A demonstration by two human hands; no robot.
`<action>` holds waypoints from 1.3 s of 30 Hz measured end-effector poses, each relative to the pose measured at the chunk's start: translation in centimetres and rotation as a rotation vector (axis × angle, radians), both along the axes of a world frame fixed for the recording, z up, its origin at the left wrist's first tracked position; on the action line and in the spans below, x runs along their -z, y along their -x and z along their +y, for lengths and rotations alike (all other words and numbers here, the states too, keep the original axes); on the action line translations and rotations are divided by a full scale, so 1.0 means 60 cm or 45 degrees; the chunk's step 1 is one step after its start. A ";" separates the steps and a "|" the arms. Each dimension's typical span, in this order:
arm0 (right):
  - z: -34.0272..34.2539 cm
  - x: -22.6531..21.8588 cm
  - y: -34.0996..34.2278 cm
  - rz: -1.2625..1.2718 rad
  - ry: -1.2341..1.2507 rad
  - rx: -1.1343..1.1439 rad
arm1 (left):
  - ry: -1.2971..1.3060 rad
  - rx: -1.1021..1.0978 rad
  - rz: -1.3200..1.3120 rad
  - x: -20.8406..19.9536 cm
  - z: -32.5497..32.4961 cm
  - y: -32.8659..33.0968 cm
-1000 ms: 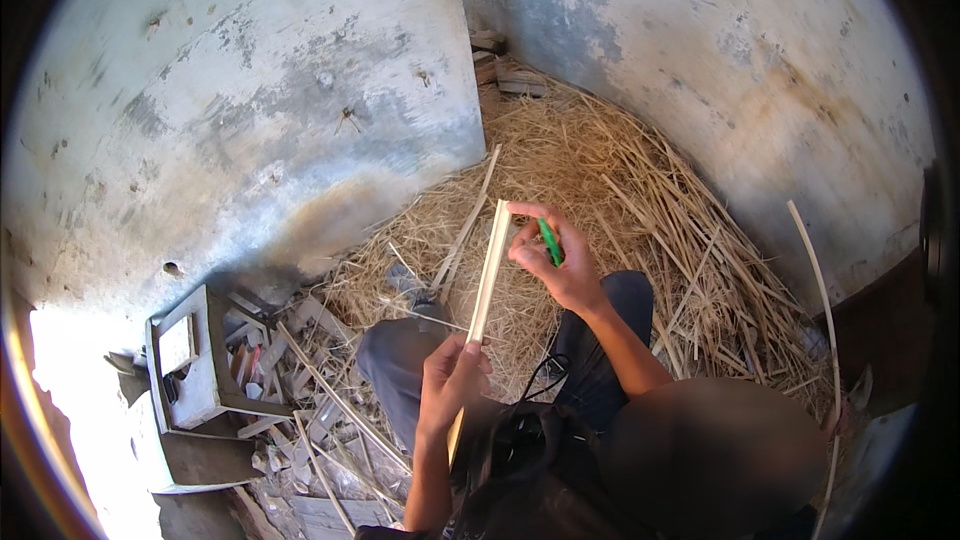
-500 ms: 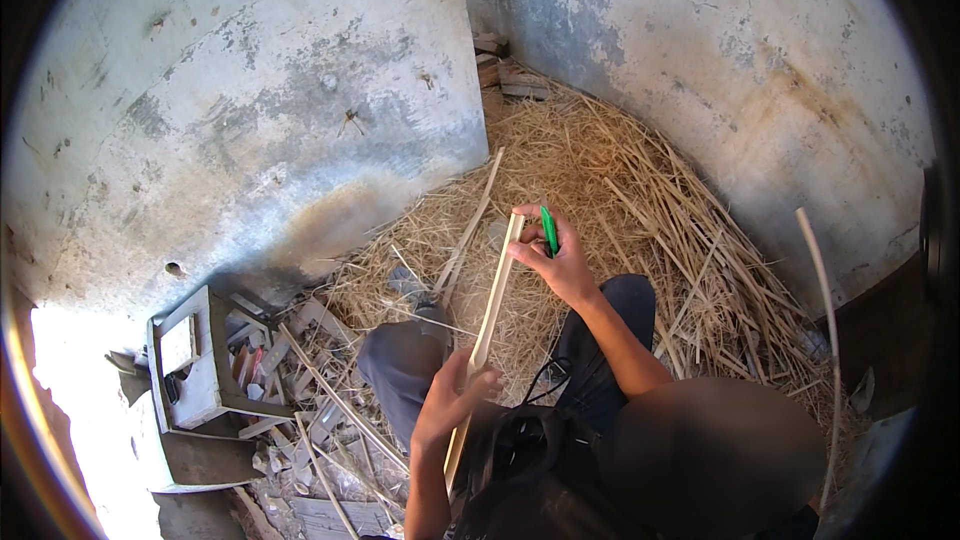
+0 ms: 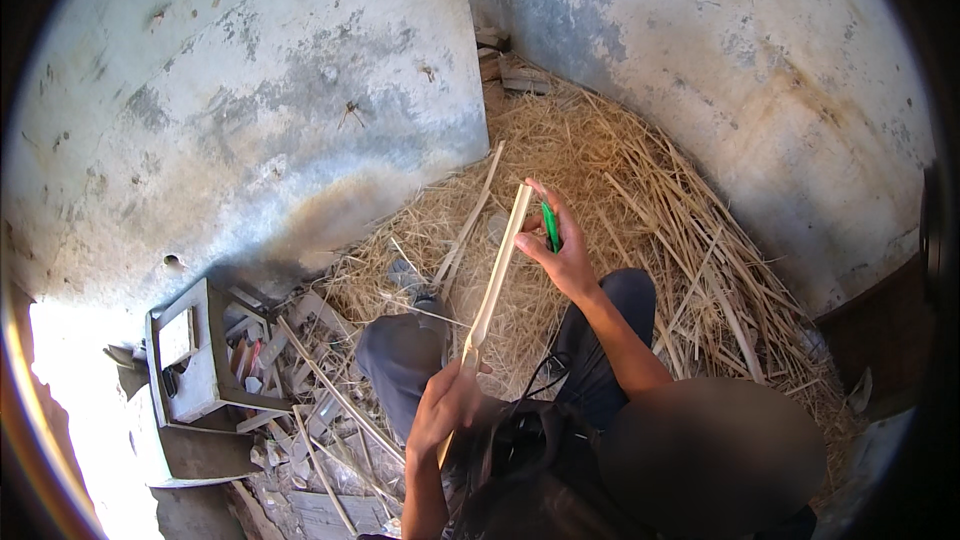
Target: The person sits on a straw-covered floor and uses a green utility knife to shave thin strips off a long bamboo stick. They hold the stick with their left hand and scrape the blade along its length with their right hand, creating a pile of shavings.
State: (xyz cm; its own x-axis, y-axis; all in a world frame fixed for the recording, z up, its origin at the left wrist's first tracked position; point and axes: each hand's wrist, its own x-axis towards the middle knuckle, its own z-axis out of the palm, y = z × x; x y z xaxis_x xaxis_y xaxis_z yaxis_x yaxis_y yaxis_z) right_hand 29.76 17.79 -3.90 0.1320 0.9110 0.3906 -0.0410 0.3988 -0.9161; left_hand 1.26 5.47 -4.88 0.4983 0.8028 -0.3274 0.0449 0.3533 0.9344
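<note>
A long pale strip, bamboo by its look, (image 3: 500,272) slants up from my lap between my knees. My left hand (image 3: 442,408) is closed round its lower part, where the strip widens and bends slightly. Near the upper end is my right hand (image 3: 569,262), with a small green-handled cutter (image 3: 550,226) held in its curled fingers; no blade can be made out. The right fingertips and thumb lie against or very close to the strip's edge.
Straw and shavings (image 3: 570,140) cover the floor ahead, with long split strips (image 3: 700,250) heaped along the right wall. A broken white wooden frame (image 3: 205,350) and rubble lie at left. Peeling walls (image 3: 300,90) meet in the far corner.
The strip and my left hand have shifted; the strip's upper end stands higher, and the right fingertips reach up beside it. A tall pale stick at far right is gone from view.
</note>
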 end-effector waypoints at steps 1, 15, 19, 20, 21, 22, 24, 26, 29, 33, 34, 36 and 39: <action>-0.004 -0.008 0.001 -0.045 0.019 -0.006 | -0.032 -0.037 0.017 -0.008 0.002 -0.006; -0.032 0.064 0.021 -0.560 -0.356 -0.145 | 0.097 -0.203 -0.129 -0.037 0.028 -0.030; -0.045 0.048 0.057 -0.686 -0.542 -0.165 | 0.162 -0.244 -0.161 -0.060 0.033 -0.030; -0.047 0.047 0.061 -0.711 -0.579 -0.167 | 0.170 -0.246 -0.166 -0.060 0.035 -0.029; -0.048 0.046 0.063 -0.745 -0.603 -0.156 | 0.177 -0.249 -0.171 -0.059 0.036 -0.028; -0.050 0.043 0.064 -0.780 -0.627 -0.146 | 0.184 -0.252 -0.177 -0.059 0.038 -0.028; -0.050 0.045 0.065 -0.816 -0.656 -0.120 | 0.194 -0.262 -0.168 -0.063 0.038 -0.030; -0.050 0.049 0.066 -0.816 -0.665 -0.088 | 0.213 -0.261 -0.190 -0.063 0.038 -0.030; -0.051 0.046 0.067 -0.803 -0.663 -0.077 | 0.229 -0.225 -0.253 -0.052 0.040 -0.023; -0.053 0.039 0.065 -0.797 -0.670 -0.097 | 0.129 -0.200 -0.316 -0.031 0.041 -0.028; -0.053 0.036 0.065 -0.792 -0.668 -0.102 | 0.091 -0.210 -0.336 -0.028 0.041 -0.032; -0.053 0.035 0.065 -0.790 -0.668 -0.094 | 0.081 -0.252 -0.277 -0.032 0.041 -0.032; -0.054 0.035 0.066 -0.807 -0.673 -0.045 | 0.058 -0.254 -0.201 -0.039 0.041 -0.032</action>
